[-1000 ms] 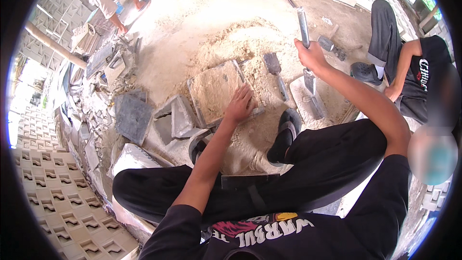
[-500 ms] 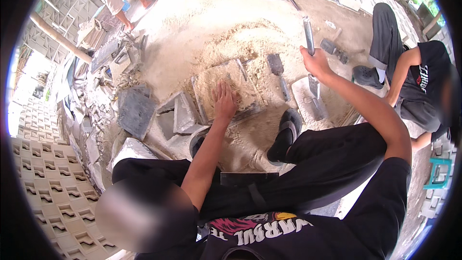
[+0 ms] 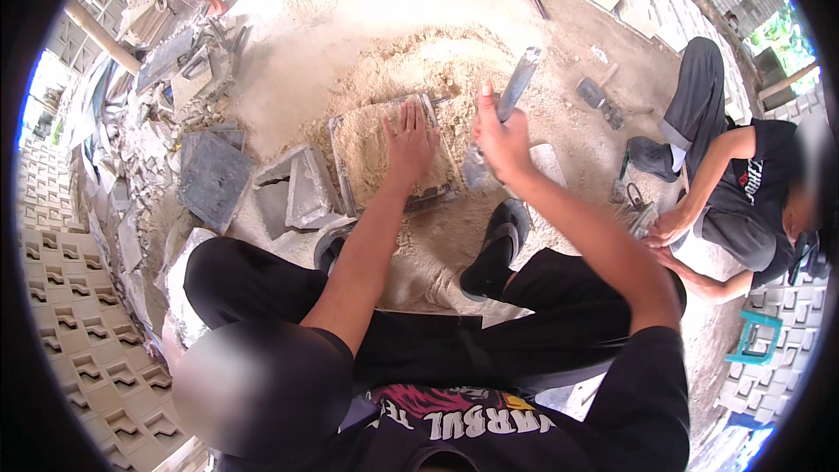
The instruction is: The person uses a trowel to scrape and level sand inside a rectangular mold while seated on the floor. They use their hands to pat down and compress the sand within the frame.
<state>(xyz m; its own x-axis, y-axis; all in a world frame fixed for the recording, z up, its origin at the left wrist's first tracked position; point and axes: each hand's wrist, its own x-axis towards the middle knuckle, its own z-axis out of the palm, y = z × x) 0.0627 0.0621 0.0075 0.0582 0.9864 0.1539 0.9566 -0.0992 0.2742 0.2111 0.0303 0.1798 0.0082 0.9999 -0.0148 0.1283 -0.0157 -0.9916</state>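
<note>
Currently, your left hand (image 3: 412,150) lies flat on the pale sand (image 3: 367,157) filling the square mould (image 3: 342,170) just beyond your feet (image 3: 488,273), with the fingers slightly spread and the thumb out to the side. Your right hand (image 3: 503,147), held up just right of that mould, has its fingers curled round a flat metal hand tool (image 3: 522,80), the thumb pointing upward beside it. Left of the mould lie a broken concrete block (image 3: 308,188) and, farther out, a dark square plate (image 3: 212,177).
</note>
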